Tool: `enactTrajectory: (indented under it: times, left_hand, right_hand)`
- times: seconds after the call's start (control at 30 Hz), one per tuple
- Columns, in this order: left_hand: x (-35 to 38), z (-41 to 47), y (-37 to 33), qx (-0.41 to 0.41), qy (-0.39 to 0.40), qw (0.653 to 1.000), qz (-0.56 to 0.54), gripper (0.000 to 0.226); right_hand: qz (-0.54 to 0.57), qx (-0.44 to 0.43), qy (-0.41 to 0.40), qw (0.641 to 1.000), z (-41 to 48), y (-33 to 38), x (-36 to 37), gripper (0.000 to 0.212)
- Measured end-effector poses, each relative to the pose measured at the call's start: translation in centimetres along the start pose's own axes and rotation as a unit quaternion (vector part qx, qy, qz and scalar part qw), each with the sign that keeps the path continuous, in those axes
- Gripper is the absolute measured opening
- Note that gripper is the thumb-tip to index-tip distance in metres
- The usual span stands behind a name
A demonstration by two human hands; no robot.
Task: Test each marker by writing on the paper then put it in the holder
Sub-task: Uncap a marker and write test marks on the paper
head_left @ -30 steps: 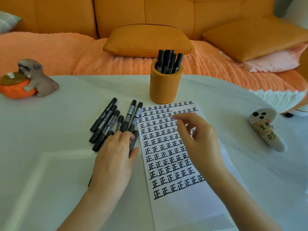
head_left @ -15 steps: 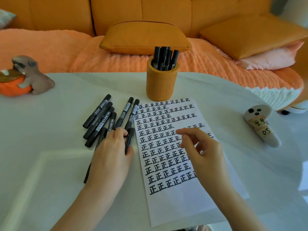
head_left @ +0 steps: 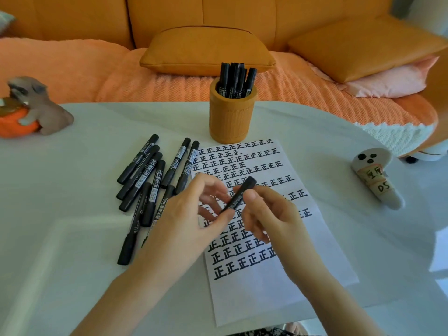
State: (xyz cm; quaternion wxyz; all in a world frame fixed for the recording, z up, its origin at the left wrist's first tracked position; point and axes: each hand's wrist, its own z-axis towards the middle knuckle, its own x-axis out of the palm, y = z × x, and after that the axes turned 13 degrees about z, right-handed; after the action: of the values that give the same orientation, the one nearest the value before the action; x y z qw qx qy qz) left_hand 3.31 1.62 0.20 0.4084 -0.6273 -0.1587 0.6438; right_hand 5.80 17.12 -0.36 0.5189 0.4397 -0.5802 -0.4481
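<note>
With the holder (head_left: 230, 120) beyond the paper (head_left: 278, 287) part-filled and a pile (head_left: 148, 180) left of it untested, your left hand (head_left: 184, 219) and right hand (head_left: 274, 217) pinch one marker (head_left: 240, 196) in their fingers.

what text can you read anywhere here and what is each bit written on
"正": row upon row in black ink on the paper
"700": on the white label of one loose marker and again on a second loose marker
"DS": handwritten on the lower label of the white figurine
Too small or blurred to read: the figurine's upper label, the loose markers' other print, the held marker, the markers in the holder.
</note>
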Motion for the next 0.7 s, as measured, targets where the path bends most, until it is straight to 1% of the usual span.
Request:
enactTrajectory:
  times: [0.07,0.13,0.23,0.3,0.43,0.6,0.7]
  left_hand:
    - [0.3,-0.2,-0.2,0.000,0.015,1.000,-0.012,0.029]
    - [0.6,-0.3,0.0,-0.017,0.029,0.999,-0.012,0.028]
    - [0.8,-0.5,0.4,-0.026,0.066,0.997,0.029,0.022]
    - [0.8,-0.5,0.4,-0.019,0.090,0.995,0.044,0.016]
    - [1.1,-0.5,0.1,-0.008,0.098,0.994,0.054,0.013]
    - [1.3,-0.6,-0.2,-0.003,0.118,0.990,0.070,0.010]
    - [1.1,-0.7,-0.3,0.003,0.118,0.991,0.059,0.010]
  right_hand:
    - [0.029,-0.004,-0.015,0.999,0.0,0.1,-0.1,0.036]
    - [0.046,-0.012,-0.029,0.998,0.0,0.1,-0.2,0.031]
    - [0.069,-0.016,-0.049,0.996,0.1,0.0,-0.6,0.026]
    - [0.082,-0.021,-0.053,0.995,0.1,0.1,-0.7,0.028]
    - [0.069,-0.041,-0.047,0.996,0.0,0.2,-0.4,0.039]
    - [0.069,-0.039,-0.046,0.996,-0.1,0.0,-0.6,0.033]
    - [0.082,-0.040,-0.046,0.995,-0.1,0.0,-0.8,0.030]
